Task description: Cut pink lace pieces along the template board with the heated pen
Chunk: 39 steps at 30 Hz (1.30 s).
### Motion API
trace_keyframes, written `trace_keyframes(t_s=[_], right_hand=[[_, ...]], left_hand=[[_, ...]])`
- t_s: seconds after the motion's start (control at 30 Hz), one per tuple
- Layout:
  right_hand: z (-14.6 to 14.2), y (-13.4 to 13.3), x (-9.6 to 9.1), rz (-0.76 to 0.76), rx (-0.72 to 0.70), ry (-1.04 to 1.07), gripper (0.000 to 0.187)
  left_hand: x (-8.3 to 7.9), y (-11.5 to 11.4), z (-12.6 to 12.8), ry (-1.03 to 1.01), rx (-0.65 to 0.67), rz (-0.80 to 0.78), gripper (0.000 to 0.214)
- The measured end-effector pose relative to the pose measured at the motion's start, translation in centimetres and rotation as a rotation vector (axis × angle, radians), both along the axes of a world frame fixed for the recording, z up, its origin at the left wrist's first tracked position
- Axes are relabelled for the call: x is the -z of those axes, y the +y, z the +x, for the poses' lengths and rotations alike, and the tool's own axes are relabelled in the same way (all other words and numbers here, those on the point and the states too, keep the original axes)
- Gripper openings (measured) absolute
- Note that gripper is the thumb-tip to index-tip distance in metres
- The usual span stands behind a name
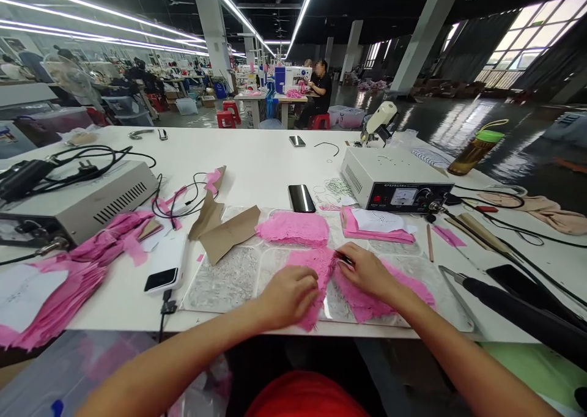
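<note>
My left hand (294,296) rests on a piece of pink fabric (323,261), its fingers curled in on the cloth. To its right, my right hand (367,271) pinches a small dark object (343,258) at the fabric's edge; too little of it shows to tell its kind. Another pink piece (408,282) lies beneath my right hand and wrist. Just beyond both hands is a stack of pink lace-like fabric (293,228). All of this lies on a grey-white mottled board (224,279) at the table's front edge.
A grey box with dial (398,181) stands at right, near a black-handled tool (499,304) with cables. Brown cardboard (232,233), a white power bank (167,261) and a pink fabric bundle (77,276) lie left. A phone (301,198) lies ahead; a person (321,90) sits farther off.
</note>
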State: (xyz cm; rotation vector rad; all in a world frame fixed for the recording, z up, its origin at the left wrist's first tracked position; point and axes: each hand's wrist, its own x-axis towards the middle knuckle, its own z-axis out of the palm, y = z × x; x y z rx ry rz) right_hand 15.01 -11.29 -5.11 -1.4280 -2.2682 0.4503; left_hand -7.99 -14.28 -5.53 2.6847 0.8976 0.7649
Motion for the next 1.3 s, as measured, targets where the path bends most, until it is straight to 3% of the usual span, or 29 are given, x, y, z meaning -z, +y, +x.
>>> trace_keyframes(t_s=[0.1,0.23,0.3,0.43,0.6,0.77,0.9,1.07,1.2,1.3], right_hand=[[-0.4,-2.3,-0.3,-0.124,0.074,0.088,0.023],[-1.3,-5.0,0.6,-0.294,0.091,0.158,0.036],[-1.6,-5.8,1.1,-0.352,0.102,0.206,0.035],[-1.5,-6.5,1.4,-0.441,0.117,0.296,0.035],[-1.3,-6.4,1.4,-0.404,0.239,0.355,0.041],[-2.3,-5.5,1.3,-0.422,0.345,0.508,0.057],[-4.9,-5.1,1.0,-0.394,0.340,0.584,0.056],[-7.1,-5.5,1.3,-0.316,0.406,0.542,0.034],[-5.1,-3.7,-0.2,-0.247,0.345,0.525,0.038],[-2.8,0.8,-3.3,-0.172,0.393,0.338,0.040]], left_hand=[[-1.6,4.0,0.3,0.095,0.054,-0.056,0.030],[-2.9,9.0,2.4,0.315,0.412,-0.090,0.056],[-3.1,10.4,3.8,0.382,0.517,-0.124,0.056],[-2.5,11.2,5.7,0.400,0.574,-0.158,0.049],[-2.1,11.0,5.9,0.429,0.560,-0.190,0.035],[-3.3,10.8,5.3,0.444,0.532,-0.192,0.023],[-5.7,10.8,4.2,0.438,0.521,-0.196,0.016],[-10.3,10.8,1.8,0.388,0.410,-0.317,0.012],[-12.9,11.9,-0.6,0.324,0.315,-0.336,0.007],[-13.6,13.9,-2.5,0.316,0.150,-0.308,0.004]])
